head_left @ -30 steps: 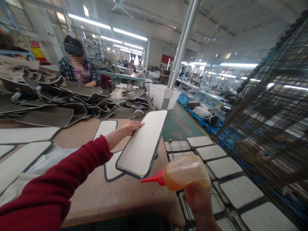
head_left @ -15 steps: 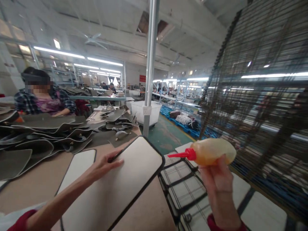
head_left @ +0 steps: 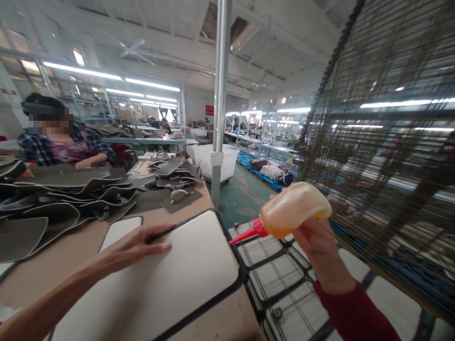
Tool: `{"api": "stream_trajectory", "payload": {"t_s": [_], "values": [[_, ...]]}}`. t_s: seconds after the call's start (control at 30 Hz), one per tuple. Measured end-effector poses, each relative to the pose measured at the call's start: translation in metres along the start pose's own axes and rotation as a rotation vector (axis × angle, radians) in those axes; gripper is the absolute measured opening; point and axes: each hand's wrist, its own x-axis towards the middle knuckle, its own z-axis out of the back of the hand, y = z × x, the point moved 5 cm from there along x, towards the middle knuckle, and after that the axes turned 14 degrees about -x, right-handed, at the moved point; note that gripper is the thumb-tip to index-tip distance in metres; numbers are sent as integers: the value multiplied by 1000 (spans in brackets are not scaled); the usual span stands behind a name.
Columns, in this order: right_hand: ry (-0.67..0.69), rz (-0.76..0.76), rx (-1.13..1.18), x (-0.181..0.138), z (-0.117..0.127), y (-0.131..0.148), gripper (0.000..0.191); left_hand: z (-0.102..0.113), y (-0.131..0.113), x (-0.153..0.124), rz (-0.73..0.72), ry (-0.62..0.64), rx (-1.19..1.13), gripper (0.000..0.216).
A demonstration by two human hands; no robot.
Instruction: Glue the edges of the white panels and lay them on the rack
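Note:
My left hand (head_left: 137, 245) grips the far left edge of a large white panel with a dark border (head_left: 170, 279), thumb under and fingers laid over its top. The panel lies low over the brown worktable (head_left: 71, 251). My right hand (head_left: 318, 246) is closed round a soft amber squeeze bottle (head_left: 295, 210) with a red nozzle (head_left: 247, 233). The nozzle points down and left, just off the panel's right corner.
Piles of dark grey cut pieces (head_left: 71, 194) cover the table's far side, where another person (head_left: 57, 139) sits. A second white panel (head_left: 119, 229) lies flat. A wire rack (head_left: 284, 284) carrying white panels stands right, a tall mesh rack (head_left: 384, 142) behind it, a metal post (head_left: 220, 94) ahead.
The panel has come down from a raised tilt towards the table and closer to me. The bottle has lifted, and its nozzle has tipped downward beside the panel's corner.

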Motion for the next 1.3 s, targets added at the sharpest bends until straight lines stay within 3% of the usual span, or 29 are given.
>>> {"api": "stream_trajectory", "payload": {"t_s": [0.2,0.37,0.47,0.67,0.77,1.3], "values": [[84,-29,5,2,-2,-7,67,-3,-5,-6,79,14,-55,56],[102,-91,4,-10,5,-17,64,4,4,-7,105,-68,-169,63],[5,-85,37,-22,11,-23,58,4,11,-8,114,-120,-225,62],[-303,81,77,-34,17,-21,59,-10,20,-13,149,-180,-402,64],[-352,149,69,-34,15,-21,59,-14,25,-16,160,-193,-467,65],[-143,165,-1,-14,5,-27,58,2,34,-26,116,-310,-378,60]]}}
